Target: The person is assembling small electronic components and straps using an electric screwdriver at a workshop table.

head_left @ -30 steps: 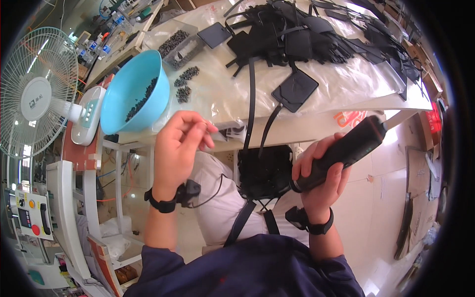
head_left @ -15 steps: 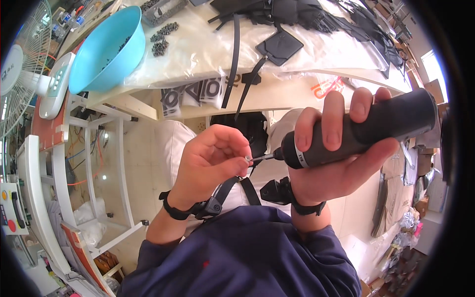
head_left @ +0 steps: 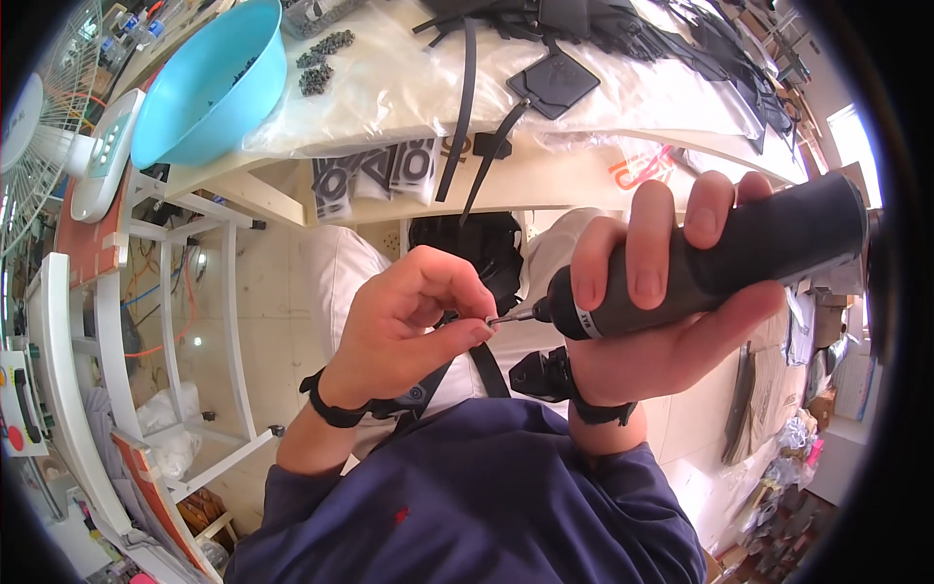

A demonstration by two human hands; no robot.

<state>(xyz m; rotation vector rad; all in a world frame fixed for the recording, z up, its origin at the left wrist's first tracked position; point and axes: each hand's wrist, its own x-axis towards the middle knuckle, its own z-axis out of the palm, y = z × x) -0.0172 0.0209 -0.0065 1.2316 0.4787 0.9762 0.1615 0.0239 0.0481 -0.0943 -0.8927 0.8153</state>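
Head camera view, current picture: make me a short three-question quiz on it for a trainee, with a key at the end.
1. Which hand grips the black cylindrical handheld driver?

2. True or false: small dark pieces lie inside the smooth light-blue round bowl.

3. Fill in the blank: the slim silver metal bit points toward the fingers of the ____ hand.

Key:
1. The right hand.
2. True.
3. left.

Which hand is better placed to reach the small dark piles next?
Probably the left hand: it is nearer the dark piles and pinches only a tiny piece, while the right hand is wrapped around a black driver.
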